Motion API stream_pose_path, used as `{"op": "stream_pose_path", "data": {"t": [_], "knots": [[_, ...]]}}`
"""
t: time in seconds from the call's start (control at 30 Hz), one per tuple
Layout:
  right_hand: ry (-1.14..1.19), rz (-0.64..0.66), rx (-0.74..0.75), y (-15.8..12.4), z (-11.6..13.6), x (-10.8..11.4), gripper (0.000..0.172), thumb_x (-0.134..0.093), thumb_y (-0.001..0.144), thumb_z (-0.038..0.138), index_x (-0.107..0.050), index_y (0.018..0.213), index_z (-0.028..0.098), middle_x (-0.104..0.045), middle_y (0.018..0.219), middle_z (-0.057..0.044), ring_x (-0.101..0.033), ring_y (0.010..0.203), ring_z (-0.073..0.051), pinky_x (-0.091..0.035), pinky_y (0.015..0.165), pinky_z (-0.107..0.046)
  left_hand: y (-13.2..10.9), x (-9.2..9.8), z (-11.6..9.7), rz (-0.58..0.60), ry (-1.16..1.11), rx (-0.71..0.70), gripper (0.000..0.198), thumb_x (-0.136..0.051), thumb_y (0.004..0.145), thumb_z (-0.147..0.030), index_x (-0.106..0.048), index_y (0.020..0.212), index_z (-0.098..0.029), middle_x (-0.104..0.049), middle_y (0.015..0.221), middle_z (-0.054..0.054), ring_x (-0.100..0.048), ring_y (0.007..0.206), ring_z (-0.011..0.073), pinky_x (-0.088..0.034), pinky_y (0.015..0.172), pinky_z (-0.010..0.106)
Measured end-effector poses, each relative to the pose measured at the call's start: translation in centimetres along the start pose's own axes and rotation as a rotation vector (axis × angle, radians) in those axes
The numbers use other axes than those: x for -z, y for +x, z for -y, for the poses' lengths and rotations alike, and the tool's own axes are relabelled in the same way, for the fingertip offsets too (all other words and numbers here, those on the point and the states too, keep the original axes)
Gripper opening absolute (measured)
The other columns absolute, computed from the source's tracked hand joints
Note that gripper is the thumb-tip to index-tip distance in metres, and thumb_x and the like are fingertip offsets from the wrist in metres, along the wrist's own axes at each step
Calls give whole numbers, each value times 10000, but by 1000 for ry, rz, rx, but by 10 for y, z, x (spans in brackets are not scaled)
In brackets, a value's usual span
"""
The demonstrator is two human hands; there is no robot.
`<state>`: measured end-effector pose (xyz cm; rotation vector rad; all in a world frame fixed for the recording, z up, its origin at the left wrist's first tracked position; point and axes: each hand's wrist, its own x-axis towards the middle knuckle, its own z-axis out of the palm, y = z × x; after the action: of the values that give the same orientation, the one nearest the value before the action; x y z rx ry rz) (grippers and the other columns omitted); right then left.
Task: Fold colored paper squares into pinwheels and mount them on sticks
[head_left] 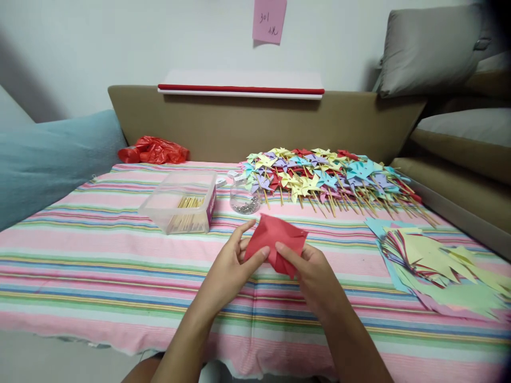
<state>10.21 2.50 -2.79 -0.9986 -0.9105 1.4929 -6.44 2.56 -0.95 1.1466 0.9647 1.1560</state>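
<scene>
A red paper piece (279, 233), cut with slits at its corners, is held up between both hands over the striped cloth. My left hand (239, 260) grips its left side, thumb on top and the index finger lifted away from it. On the lower right side, my right hand (309, 260) pinches it with the thumb on the face and the fingers behind, partly hidden. Beyond the hands stands a clear round container (245, 199) of small metal pins. Left of that sits a clear plastic box (159, 205) with thin wooden sticks (187, 213) in it.
Finished paper pinwheels (319, 178) on sticks lie heaped at the back right. Cut paper sheets (435, 260) are stacked at the right. A red plastic bag (155, 150) lies at the back left, by a blue cushion (59, 159). A brown board (239, 127) closes off the back.
</scene>
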Motion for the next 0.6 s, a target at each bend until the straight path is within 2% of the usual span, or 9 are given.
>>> {"op": "stream_pose_path", "data": {"t": [0.1, 0.2, 0.3, 0.43, 0.6], "knots": [[220, -52, 44, 2, 1, -7, 318, -804, 776, 406, -764, 995, 179, -783, 1033, -58, -709, 958, -212, -546, 891, -336, 2, -7, -1, -52, -33, -6, 699, -807, 778, -317, -492, 1394, -215, -728, 1074, 86, -716, 971, 216, -520, 892, 320], [329, -108, 60, 2, 3, -15, 279, -802, 771, 374, -754, 981, 197, -784, 1035, -42, -716, 979, -209, -556, 911, -330, 2, -17, 4, -57, -47, 11, 535, -841, 733, -325, -618, 1198, -182, -715, 1051, 86, -704, 883, 187, -529, 834, 299], [352, -91, 78, 0, 0, -21, 263, -761, 807, 388, -740, 992, 203, -776, 1062, -48, -714, 1011, -222, -564, 921, -347, 1, -29, 10, -95, -81, -5, 381, -851, 714, -328, -673, 1013, -172, -695, 904, 41, -667, 820, 161, -519, 759, 258], [390, -78, 71, -2, -7, -28, 264, -766, 805, 376, -722, 998, 202, -774, 1037, -42, -715, 991, -217, -570, 919, -361, -1, -39, 15, -184, -142, -63, 268, -817, 759, -341, -662, 912, -184, -658, 801, -12, -611, 750, 118, -481, 713, 213], [358, -58, 93, -2, -13, -36, 311, -768, 794, 377, -716, 1030, 181, -769, 1095, -70, -707, 1051, -249, -552, 967, -400, 2, -37, 20, -230, -134, -103, 234, -775, 807, -373, -651, 818, -175, -625, 744, -18, -593, 750, 124, -464, 694, 210]]}}
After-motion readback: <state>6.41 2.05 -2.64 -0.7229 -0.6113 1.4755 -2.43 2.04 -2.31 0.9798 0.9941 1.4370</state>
